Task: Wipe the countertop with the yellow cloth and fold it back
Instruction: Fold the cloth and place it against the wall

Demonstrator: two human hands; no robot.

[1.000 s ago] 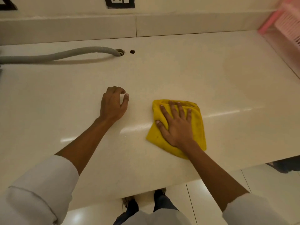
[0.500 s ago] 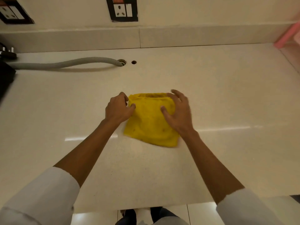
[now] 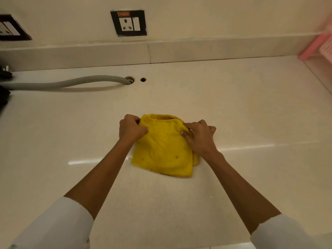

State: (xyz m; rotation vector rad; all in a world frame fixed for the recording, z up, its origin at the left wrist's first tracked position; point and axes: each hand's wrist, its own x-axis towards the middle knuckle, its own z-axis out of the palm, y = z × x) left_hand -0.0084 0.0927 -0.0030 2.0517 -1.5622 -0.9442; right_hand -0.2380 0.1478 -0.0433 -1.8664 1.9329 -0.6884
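Note:
The yellow cloth (image 3: 164, 150) lies folded in a rough square on the cream countertop (image 3: 251, 114), in the middle of the view. My left hand (image 3: 131, 127) pinches its far left corner. Gripping the far right corner is my right hand (image 3: 199, 135), thumb pressed on the top layer. The far edge of the cloth is raised slightly between the two hands and gapes open. The near edge rests flat on the counter.
A grey corrugated hose (image 3: 68, 83) runs from the left into a hole (image 3: 129, 80) in the countertop; a smaller hole (image 3: 143, 79) sits beside it. Wall sockets (image 3: 129, 22) are above the backsplash. A pink basket (image 3: 318, 48) stands at the far right. A dark object (image 3: 4, 94) is at the left edge.
My right hand slid the cloth leftward toward the left hand, then lifted off its top. Both hands now grip the cloth's far corners.

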